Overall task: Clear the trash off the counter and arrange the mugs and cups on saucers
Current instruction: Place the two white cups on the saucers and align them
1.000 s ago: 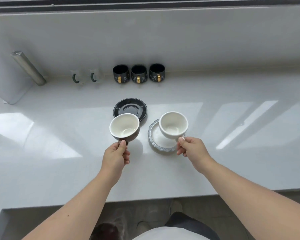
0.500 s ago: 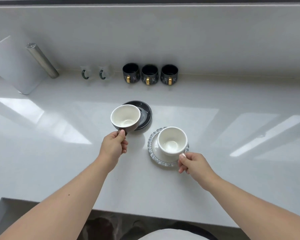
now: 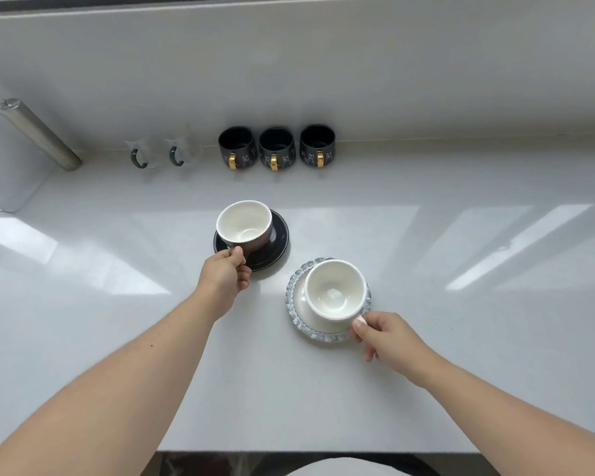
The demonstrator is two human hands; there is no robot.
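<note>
My left hand grips the handle of a brown cup with a white inside, which sits over the left part of a black saucer; whether it touches the saucer I cannot tell. My right hand pinches the handle of a white cup that stands on a clear glass saucer with a beaded rim. Both cups are upright and empty.
Along the back wall stand three black mugs with gold handles and two clear glass cups with green handles. A metal cylinder leans at the far left beside a white block. The counter's front edge runs near my body.
The brown cup moved from the air onto the black saucer's area. The white cup came down onto the glass saucer and rests there, my right hand still at its handle.
</note>
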